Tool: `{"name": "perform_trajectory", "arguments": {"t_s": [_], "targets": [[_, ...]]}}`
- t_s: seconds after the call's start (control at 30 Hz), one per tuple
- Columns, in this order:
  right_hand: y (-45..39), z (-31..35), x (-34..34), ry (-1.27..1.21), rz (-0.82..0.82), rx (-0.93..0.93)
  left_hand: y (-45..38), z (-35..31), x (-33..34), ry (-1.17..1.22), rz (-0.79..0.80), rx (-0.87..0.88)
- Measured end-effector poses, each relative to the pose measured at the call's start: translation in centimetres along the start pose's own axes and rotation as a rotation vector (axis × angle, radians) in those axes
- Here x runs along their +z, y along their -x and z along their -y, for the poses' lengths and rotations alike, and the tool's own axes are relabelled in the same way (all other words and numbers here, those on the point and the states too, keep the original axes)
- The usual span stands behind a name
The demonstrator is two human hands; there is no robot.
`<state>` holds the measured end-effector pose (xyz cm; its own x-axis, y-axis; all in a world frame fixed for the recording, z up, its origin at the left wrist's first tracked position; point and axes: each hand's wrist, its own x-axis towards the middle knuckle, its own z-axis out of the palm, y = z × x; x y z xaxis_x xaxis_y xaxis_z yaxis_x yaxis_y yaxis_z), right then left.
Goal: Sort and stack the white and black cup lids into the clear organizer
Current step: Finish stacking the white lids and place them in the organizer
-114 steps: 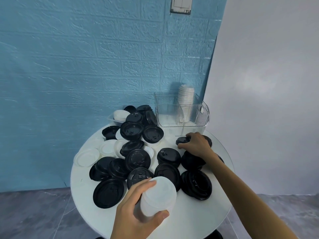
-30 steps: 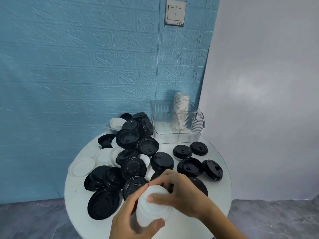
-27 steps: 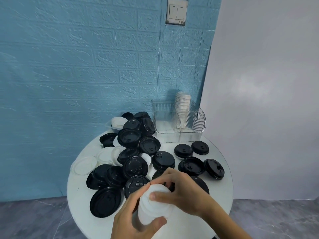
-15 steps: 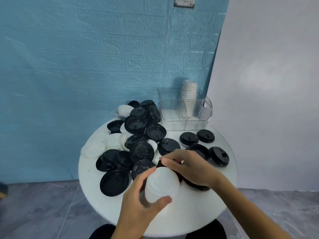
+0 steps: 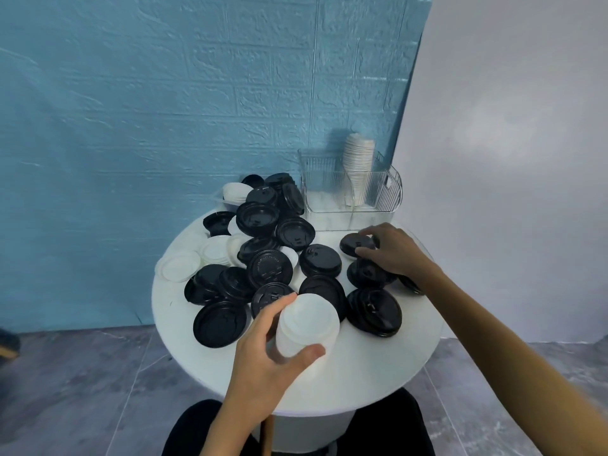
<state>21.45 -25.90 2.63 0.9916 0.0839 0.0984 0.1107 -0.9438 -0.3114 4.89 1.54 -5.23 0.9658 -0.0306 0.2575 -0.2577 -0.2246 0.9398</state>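
My left hand (image 5: 266, 353) grips a stack of white lids (image 5: 307, 324) above the near part of the round white table (image 5: 378, 366). My right hand (image 5: 391, 250) reaches over the black lids at the right, thumb and fingers around a black lid (image 5: 353, 245). Many loose black lids (image 5: 269, 268) and a few white lids (image 5: 179, 266) cover the table. The clear organizer (image 5: 378, 195) stands at the far edge with a tall stack of white lids (image 5: 358, 159) in its right compartment.
A small clear tray (image 5: 218, 199) with white and black lids sits at the back left of the table. A blue brick-pattern wall rises behind, a plain grey wall to the right. Grey floor tiles surround the table.
My right hand left the white stack and moved out to the black lids at the right. The left hand still holds the white stack. The camera tilted downward.
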Motion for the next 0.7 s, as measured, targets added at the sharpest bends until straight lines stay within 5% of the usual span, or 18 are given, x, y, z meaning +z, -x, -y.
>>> {"name": "perform_trajectory", "arguments": {"t_s": [0.47, 0.7], "targets": [[-1.1, -0.4, 1.7, -0.03, 0.153, -0.014, 0.0, 0.1, 0.0, 0.004, 0.002, 0.002], [-1.8, -0.2, 2.0, -0.078, 0.103, -0.009, 0.0, 0.2, 0.0, 0.018, 0.007, 0.003]]}}
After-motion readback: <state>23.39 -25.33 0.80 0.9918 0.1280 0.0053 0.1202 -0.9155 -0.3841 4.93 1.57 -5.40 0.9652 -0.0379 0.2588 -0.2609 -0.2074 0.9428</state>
